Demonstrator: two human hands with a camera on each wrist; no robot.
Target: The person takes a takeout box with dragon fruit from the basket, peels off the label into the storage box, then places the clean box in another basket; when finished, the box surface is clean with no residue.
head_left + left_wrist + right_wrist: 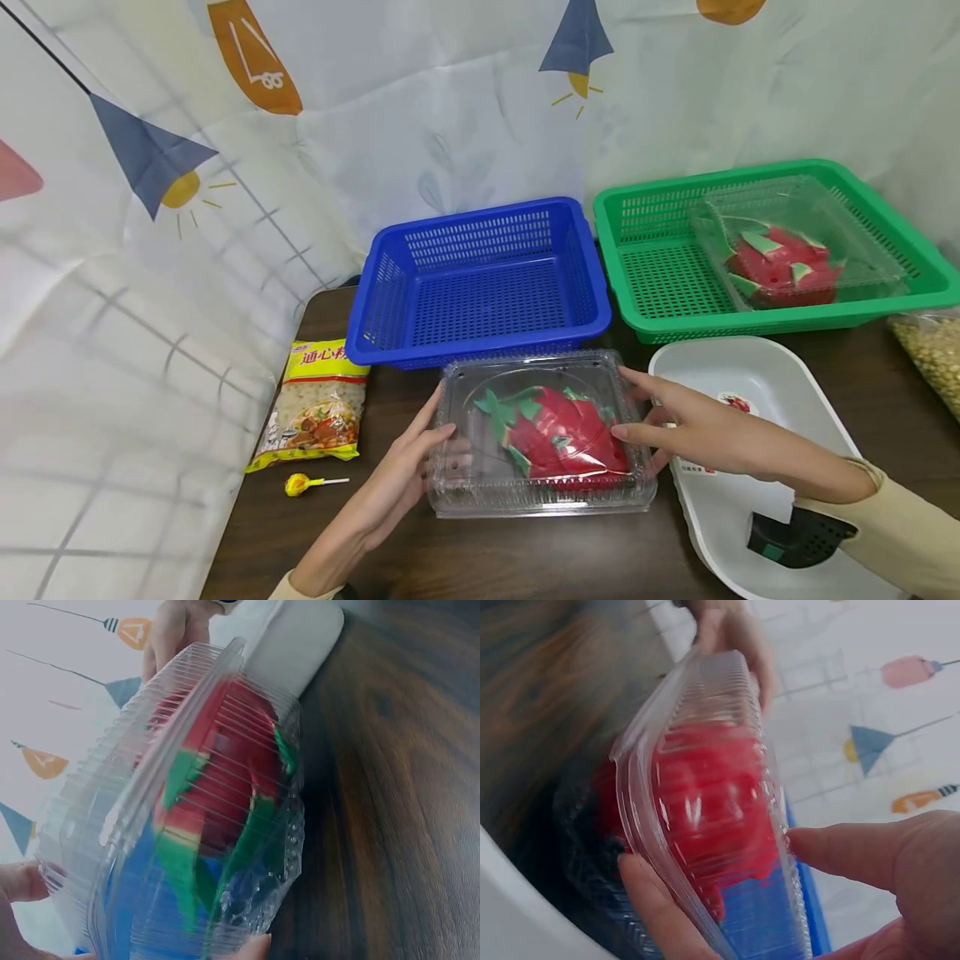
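A clear plastic clamshell box (540, 504) with a red and green dragon fruit (562, 433) inside is between my hands, in front of the blue basket (480, 342). My left hand (397, 475) holds its left side, with thumb above and other fingers seen lower through the plastic. On the opposite side, my right hand (697, 425) grips the box with thumb and fingers spread around its edge. The right wrist view shows the box's ribbed wall between right thumb and fingers. In the left wrist view the box looks shut around the fruit, low over the brown table (405, 825).
A green basket (667, 321) at the back right holds another clear box (810, 200) with a dragon fruit. A white tray (802, 375) lies under my right forearm. On the left are a yellow macaroni bag (318, 400) and a lollipop (297, 484); a bag of pale kernels (933, 350) sits far right.
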